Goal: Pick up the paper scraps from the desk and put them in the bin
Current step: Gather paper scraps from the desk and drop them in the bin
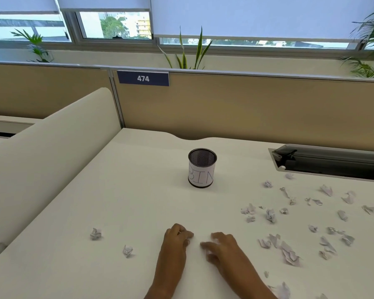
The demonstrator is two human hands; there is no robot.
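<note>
A black mesh cup labelled "BIN" (202, 169) stands upright on the white desk (125, 201), beyond my hands. My left hand (175, 241) rests on the desk with its fingers curled, and a bit of white paper shows under the fingertips. Just to its right, my right hand (221, 248) is blurred, its fingers curled over small white scraps. Two crumpled scraps (95, 233) (127, 250) lie to the left of my hands. Several more scraps (270, 215) are scattered across the right side of the desk, with a larger torn piece (288, 253) among them.
A cable tray with an open lid (328, 160) is set into the desk at the back right. A beige partition with the tag 474 (143, 78) closes the back. A rounded side divider (52, 160) borders the left. Plants stand behind the partition.
</note>
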